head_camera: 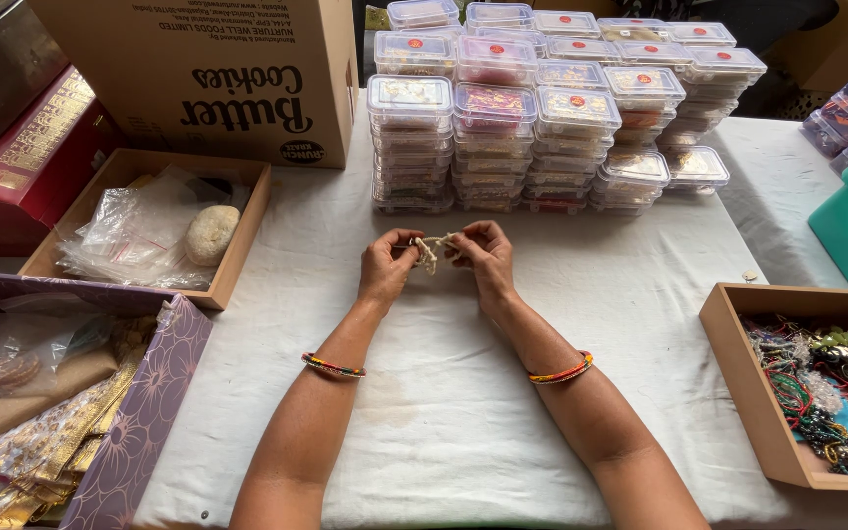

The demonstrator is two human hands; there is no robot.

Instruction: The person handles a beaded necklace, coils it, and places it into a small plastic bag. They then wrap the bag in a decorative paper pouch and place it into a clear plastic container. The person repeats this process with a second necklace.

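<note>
Pinching a cream beaded string (428,251) between them, left hand (386,267) and right hand (484,257) grip its ends.

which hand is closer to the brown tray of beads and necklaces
Right. The right hand is nearer the brown tray, which lies off to its right. The left hand is farther, on the far side of the right hand.

One head-worn view, steeply down and forward over the near white-clothed table (444,412).
</note>
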